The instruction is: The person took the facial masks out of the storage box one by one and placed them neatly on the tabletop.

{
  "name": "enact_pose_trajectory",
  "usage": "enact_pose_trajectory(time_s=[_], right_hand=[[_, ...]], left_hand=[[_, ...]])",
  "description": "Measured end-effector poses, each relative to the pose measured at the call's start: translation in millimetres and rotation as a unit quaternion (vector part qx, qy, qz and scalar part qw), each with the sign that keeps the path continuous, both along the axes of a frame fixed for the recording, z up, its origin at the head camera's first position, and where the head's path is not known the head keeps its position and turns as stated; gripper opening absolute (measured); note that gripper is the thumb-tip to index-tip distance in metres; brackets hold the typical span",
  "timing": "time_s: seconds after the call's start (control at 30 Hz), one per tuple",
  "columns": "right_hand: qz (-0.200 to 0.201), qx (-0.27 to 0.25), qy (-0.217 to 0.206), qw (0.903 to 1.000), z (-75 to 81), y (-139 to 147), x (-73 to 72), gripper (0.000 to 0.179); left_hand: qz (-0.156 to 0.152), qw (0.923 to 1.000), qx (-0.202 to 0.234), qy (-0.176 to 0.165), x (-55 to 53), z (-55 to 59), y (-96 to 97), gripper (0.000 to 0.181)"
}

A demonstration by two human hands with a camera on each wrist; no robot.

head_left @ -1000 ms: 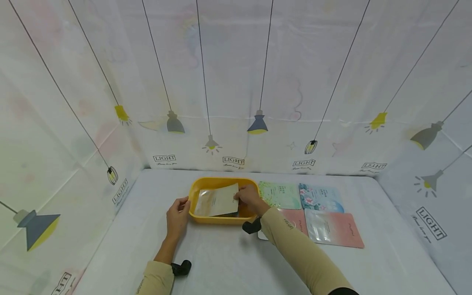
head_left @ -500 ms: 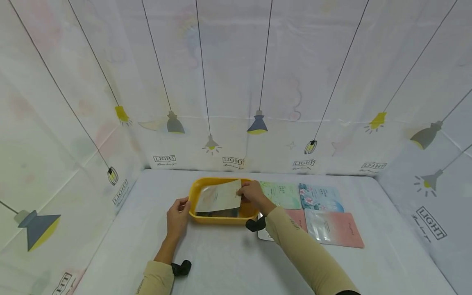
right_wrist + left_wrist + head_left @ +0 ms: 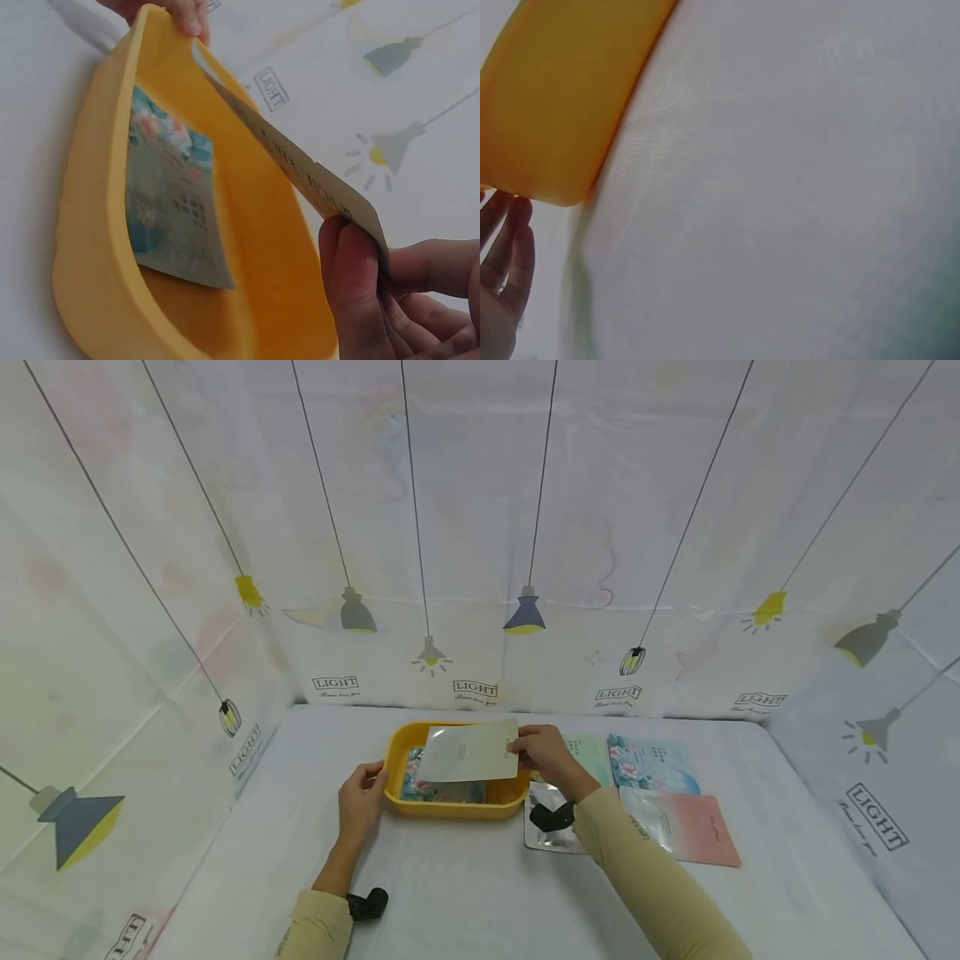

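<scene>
In the head view, my right hand (image 3: pixel 546 750) pinches a pale cream sheet mask packet (image 3: pixel 472 752) by its right edge. The packet is lifted above a yellow plastic basket (image 3: pixel 457 810), tilted in the right wrist view, thumb on one face and fingers on the other. Inside the basket lies a blue floral mask packet (image 3: pixel 169 195), partly covered by the raised one in the head view. My left hand (image 3: pixel 360 802) touches the basket's left end; in the left wrist view its nearly straight fingers (image 3: pixel 517 240) rest against the outer wall.
Right of the basket lie several more packets: a green one (image 3: pixel 592 756) partly behind my right hand, a blue floral one (image 3: pixel 652 764), a pink-and-silver one (image 3: pixel 682 827), and another (image 3: pixel 547 835) half covered by my right arm. A lamp-printed cloth (image 3: pixel 472 652) rises behind the table.
My right hand has raised the cream packet and carried it rightward, uncovering more of the blue floral packet beneath. My left hand has stayed at the basket's left end.
</scene>
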State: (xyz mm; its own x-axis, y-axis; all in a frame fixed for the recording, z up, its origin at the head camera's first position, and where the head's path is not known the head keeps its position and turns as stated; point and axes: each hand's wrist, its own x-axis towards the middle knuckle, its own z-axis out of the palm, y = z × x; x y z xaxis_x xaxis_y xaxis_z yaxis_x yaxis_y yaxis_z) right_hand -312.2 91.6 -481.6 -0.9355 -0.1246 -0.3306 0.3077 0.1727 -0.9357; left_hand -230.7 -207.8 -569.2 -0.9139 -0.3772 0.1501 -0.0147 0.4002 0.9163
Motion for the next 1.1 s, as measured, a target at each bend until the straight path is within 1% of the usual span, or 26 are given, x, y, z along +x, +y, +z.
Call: enact_pose_trajectory(time_s=[0.2, 0.3, 0.57, 0.77, 0.87, 0.93, 1.03, 1.1], right_hand=[[0.003, -0.025, -0.012, 0.9996, 0.8, 29.2, 4.0, 0.04], [0.012, -0.035, -0.008, 0.9993, 1.4, 43.3, 7.9, 0.042], [0.023, -0.058, -0.009, 0.998, 11.5, 71.2, 23.5, 0.049], [0.049, -0.067, -0.001, 0.9966, 15.6, 93.3, 36.8, 0.057], [0.057, -0.061, 0.002, 0.9965, 16.5, 104.4, 43.6, 0.059], [0.062, -0.048, 0.005, 0.9969, 16.0, 112.1, 48.0, 0.058], [0.059, -0.032, 0.004, 0.9977, 13.4, 123.7, 54.5, 0.057], [0.051, -0.023, -0.001, 0.9984, 11.7, 131.4, 59.4, 0.058]], left_hand=[[0.0, 0.9999, 0.001, -0.011, -0.8, 1.6, -0.3, 0.028], [0.002, 1.0, 0.003, -0.009, 0.1, 3.2, 0.4, 0.028], [0.002, 1.0, 0.002, -0.001, -0.7, 4.5, -1.3, 0.028], [0.01, 0.9998, 0.011, -0.011, -2.3, 7.4, -2.3, 0.025], [0.012, 0.9998, 0.013, -0.012, -3.1, 8.7, -2.0, 0.024], [0.009, 0.9998, 0.013, -0.012, -2.6, 8.6, -2.0, 0.025], [0.007, 0.9998, 0.013, -0.012, -1.7, 6.5, -1.9, 0.026], [0.012, 0.9997, 0.016, -0.012, -2.1, 5.8, -0.9, 0.025]])
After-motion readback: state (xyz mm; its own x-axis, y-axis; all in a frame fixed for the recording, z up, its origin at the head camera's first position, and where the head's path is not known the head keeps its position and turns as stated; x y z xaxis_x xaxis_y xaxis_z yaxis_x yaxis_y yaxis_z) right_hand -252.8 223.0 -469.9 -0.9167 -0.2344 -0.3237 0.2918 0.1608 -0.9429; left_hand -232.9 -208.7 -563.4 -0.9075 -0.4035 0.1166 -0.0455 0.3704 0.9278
